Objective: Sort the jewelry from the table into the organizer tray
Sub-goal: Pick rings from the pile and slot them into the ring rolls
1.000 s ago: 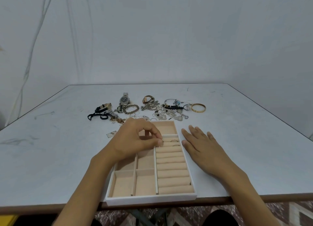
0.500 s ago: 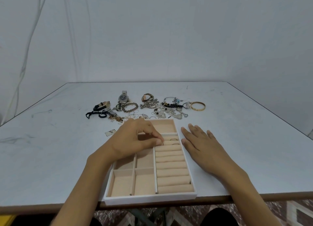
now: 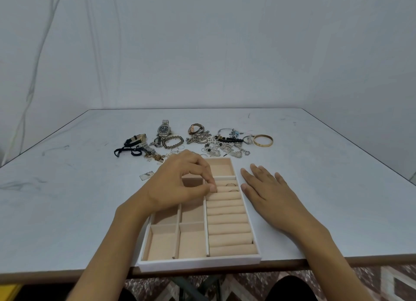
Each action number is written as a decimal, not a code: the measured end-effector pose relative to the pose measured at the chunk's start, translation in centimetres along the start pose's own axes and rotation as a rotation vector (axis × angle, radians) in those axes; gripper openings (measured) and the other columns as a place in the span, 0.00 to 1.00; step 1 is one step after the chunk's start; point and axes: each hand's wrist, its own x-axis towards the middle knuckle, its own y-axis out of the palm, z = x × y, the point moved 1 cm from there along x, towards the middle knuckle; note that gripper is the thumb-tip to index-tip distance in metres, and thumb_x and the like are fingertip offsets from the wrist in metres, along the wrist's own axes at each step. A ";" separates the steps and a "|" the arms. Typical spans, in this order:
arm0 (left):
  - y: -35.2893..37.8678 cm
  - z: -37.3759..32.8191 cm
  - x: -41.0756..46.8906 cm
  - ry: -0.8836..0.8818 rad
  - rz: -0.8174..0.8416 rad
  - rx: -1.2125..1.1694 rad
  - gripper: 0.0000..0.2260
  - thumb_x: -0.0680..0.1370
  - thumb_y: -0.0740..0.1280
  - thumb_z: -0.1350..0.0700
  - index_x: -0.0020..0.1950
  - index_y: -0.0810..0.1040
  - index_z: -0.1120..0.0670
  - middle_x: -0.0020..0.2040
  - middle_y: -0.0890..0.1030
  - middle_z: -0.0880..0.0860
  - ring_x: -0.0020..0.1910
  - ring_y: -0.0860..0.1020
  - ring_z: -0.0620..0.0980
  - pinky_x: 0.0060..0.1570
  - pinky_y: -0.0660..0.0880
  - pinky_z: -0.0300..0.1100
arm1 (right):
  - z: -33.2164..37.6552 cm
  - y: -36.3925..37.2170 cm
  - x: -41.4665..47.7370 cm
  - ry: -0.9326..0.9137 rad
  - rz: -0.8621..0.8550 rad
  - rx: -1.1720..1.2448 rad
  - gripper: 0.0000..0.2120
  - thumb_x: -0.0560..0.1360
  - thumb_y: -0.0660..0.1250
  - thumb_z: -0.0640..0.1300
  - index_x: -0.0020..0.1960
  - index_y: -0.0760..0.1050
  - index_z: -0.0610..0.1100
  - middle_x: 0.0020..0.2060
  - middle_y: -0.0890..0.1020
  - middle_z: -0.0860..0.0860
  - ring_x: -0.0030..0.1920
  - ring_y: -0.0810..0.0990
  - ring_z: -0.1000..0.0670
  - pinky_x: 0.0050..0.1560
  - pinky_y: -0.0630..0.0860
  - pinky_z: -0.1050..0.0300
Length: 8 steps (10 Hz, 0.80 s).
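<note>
**Left fingers pinched at the ring rolls, right hand flat beside the tray**

Grey table [image 3: 67, 199]: carries everything, near edge low in the view.

White organizer tray [image 3: 200, 263]: sits at that near edge, running lengthwise away from the person. Peach lining, square compartments on the left, a column of ring rolls on the right, one wider compartment at the far end.

Left hand [image 3: 180, 183]: hovers over the tray's far left part, fingers [image 3: 211, 189] curled, thumb and forefinger tips pressed together at the left end of the upper ring rolls. Cannot tell whether anything is pinched between them.

Right hand [image 3: 267, 188]: lies palm down on the table just beside the tray's right wall, fingers straight and released, grasping nothing.

Jewelry pile [image 3: 216, 145]: spreads in a row on the table beyond the tray's far end, chains and pendants tangled. Among it, a steel watch [image 3: 163, 129] toward the left, a beaded bracelet [image 3: 172, 141] just in front of that, a black cord [image 3: 126, 151] at the far left, a gold bangle [image 3: 263, 140] at the right end.

Small pale tag [image 3: 146, 175]: lies on the table left of the left hand.

Far ring [image 3: 230, 185] and near ring [image 3: 234, 190]: sit tucked into the upper ring rolls, right of the left fingertips.
</note>
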 end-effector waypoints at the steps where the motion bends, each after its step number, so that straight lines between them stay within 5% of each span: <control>1: -0.1 0.1 0.0 -0.008 -0.003 0.010 0.06 0.70 0.72 0.45 0.41 0.86 0.45 0.45 0.81 0.43 0.51 0.76 0.45 0.55 0.71 0.46 | 0.0 0.0 0.0 -0.001 0.000 -0.004 0.25 0.83 0.42 0.55 0.79 0.45 0.53 0.78 0.45 0.53 0.77 0.41 0.54 0.75 0.39 0.52; 8: -0.2 0.8 -0.1 0.003 0.010 0.122 0.11 0.74 0.64 0.44 0.49 0.84 0.43 0.45 0.79 0.39 0.50 0.73 0.40 0.52 0.70 0.44 | 0.0 0.2 0.0 -0.005 -0.010 0.011 0.25 0.83 0.43 0.55 0.79 0.46 0.53 0.78 0.46 0.53 0.78 0.42 0.54 0.75 0.39 0.52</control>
